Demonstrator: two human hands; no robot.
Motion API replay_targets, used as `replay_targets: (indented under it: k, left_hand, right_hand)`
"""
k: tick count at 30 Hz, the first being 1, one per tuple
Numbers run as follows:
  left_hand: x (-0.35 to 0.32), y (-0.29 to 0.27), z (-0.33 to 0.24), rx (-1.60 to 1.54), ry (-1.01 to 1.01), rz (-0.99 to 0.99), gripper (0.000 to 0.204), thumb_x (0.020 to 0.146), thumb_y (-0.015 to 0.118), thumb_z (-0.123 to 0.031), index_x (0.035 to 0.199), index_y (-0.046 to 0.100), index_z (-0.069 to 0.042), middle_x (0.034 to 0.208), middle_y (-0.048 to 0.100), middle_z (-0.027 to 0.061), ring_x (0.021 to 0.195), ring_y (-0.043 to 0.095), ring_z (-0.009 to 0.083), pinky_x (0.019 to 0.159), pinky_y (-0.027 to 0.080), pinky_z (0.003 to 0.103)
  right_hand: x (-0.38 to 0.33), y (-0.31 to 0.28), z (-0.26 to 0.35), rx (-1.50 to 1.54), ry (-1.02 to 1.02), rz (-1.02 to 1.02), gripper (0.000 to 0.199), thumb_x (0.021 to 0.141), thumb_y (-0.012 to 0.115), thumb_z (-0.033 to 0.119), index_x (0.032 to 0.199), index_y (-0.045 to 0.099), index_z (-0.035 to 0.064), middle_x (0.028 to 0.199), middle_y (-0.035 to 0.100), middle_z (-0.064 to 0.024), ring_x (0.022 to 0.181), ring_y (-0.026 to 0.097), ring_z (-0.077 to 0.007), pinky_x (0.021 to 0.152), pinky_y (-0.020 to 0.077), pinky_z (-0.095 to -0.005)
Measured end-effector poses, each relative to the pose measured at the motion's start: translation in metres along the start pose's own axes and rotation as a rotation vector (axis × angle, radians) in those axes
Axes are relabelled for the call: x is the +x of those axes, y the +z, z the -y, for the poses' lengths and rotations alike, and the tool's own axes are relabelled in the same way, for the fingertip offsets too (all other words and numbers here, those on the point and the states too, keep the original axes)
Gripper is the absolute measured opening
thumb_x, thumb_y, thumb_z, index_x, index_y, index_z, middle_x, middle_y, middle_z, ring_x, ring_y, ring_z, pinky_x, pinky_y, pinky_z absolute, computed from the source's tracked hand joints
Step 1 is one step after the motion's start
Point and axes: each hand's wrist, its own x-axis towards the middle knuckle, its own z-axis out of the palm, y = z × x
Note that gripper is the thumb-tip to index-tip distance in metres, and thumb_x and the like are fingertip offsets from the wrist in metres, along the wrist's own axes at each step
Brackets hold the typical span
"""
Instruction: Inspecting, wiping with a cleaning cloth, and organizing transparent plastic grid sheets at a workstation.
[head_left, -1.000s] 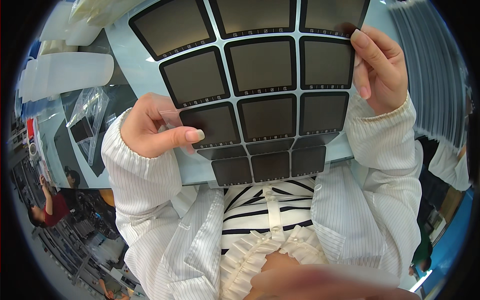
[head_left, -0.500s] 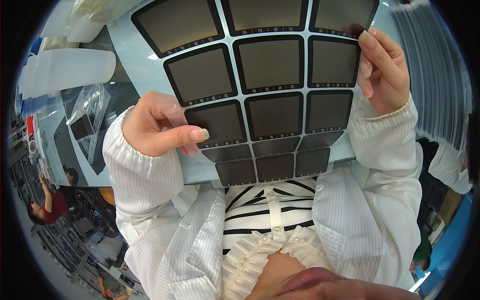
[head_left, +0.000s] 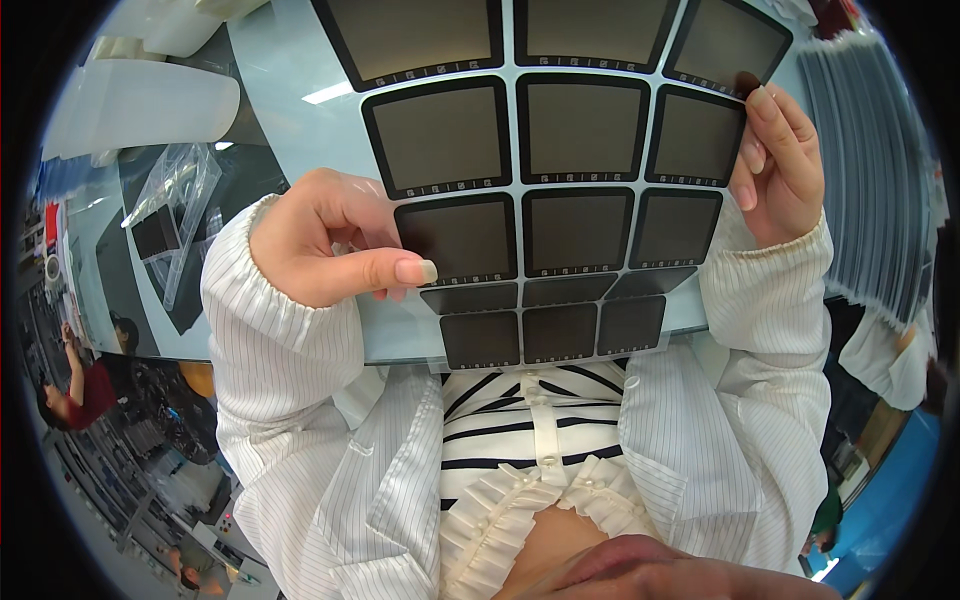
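A large clear sheet (head_left: 515, 140) carries rows of dark rectangular panels with black borders and small marks along one edge. It is held up in front of me, bending near my chest so the lowest rows look foreshortened. My left hand (head_left: 325, 240) grips its left edge, thumb on the face and the other fingers behind, partly hidden. At the upper right edge, my right hand (head_left: 785, 165) pinches the sheet between thumb and fingers. The sheet's top runs out of the picture.
Below the sheet lies a pale glossy tabletop (head_left: 290, 120). A tall stack of grey sheets (head_left: 865, 170) stands at the right. On the left are a translucent white plastic piece (head_left: 150, 105) and a clear plastic bag (head_left: 185, 215). A person in dark red (head_left: 90, 395) is farther left.
The panelled sheet has shifted to the right and its tilt has changed slightly. My left hand has moved a little right; my right hand is slightly lower. Both keep their hold.
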Motion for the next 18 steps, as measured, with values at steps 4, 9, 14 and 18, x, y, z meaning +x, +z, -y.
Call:
replay_targets:
  k: [4,9,14,18]
  left_hand:
    - [-0.0044,0.0018,0.0059,0.004,-0.005,-0.016,0.027,0.077,0.076,-0.021,0.063,0.065,0.000,0.057,0.061,0.0058,0.048,0.054,0.0117,0.043,0.039,0.023]
    - [-0.0030,-0.0005,0.0024,0.081,0.010,0.003,0.027,0.076,0.077,-0.021,0.064,0.064,-0.001,0.058,0.058,0.0053,0.051,0.054,0.0127,0.046,0.041,0.024]
    - [-0.0036,0.0002,0.0031,0.083,0.027,-0.008,0.027,0.076,0.077,-0.022,0.064,0.064,0.000,0.059,0.058,0.0061,0.052,0.054,0.0138,0.047,0.043,0.025]
    - [-0.0025,0.0000,0.0044,0.057,0.004,-0.014,0.028,0.077,0.076,-0.024,0.065,0.065,-0.001,0.062,0.061,0.0072,0.054,0.056,0.0155,0.049,0.044,0.025]
  right_hand:
    - [0.0006,0.0016,-0.0009,-0.021,-0.024,-0.016,0.022,0.094,0.053,0.012,0.112,0.063,0.0025,0.059,0.052,-0.0016,0.038,0.049,-0.0102,0.035,0.0395,-0.0187]
    - [-0.0004,0.0022,-0.0019,-0.018,-0.010,-0.063,0.022,0.094,0.052,0.011,0.111,0.063,0.0015,0.059,0.051,-0.0014,0.037,0.048,-0.0097,0.034,0.0385,-0.0184]
    - [-0.0002,0.0030,-0.0028,0.004,-0.024,-0.090,0.022,0.094,0.052,0.011,0.112,0.062,0.0014,0.059,0.051,-0.0016,0.037,0.048,-0.0097,0.034,0.0381,-0.0181]
    - [0.0000,0.0018,-0.0018,0.026,-0.023,-0.068,0.023,0.094,0.052,0.012,0.112,0.062,0.0022,0.061,0.053,-0.0030,0.038,0.050,-0.0112,0.035,0.0394,-0.0184]
